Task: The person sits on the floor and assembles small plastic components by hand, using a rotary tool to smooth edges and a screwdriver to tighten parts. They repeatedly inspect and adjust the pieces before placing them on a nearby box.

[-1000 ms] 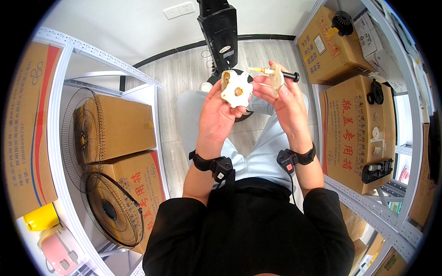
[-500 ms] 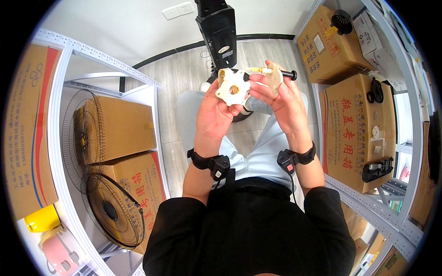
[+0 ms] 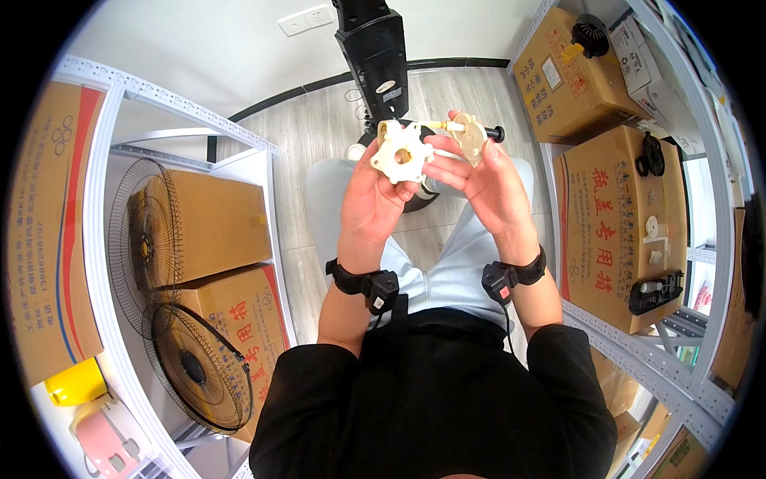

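Starting from the left, we are supporting a cream star-shaped cover (image 3: 388, 160) with our left hand (image 3: 373, 191). This grip is pinching the cover by its lower left side, and fingertips are showing at the lower edge. The cover is lying above the palm and slightly to the right of it, and its round middle hole is facing toward us.

Between the two hands, a thin yellow rod (image 3: 437, 124) is pointing its tip to the left, toward the upper right part of the cover. The tip is appearing very near to the cover, but we cannot tell if they are touching. The long axis of the rod is running almost level from left to right, so it is not standing in line with the hole; in our judgement, any move is depending mostly on this angle.

More to the right, the rod is meeting a round cream plate (image 3: 469, 137), and beyond it a black end piece (image 3: 496, 134) is sticking out. Our right hand (image 3: 495, 195) is the nearer one: its grip is pinching the plate, with the thumb at the right edge. The plate is lying above that palm, to its left.
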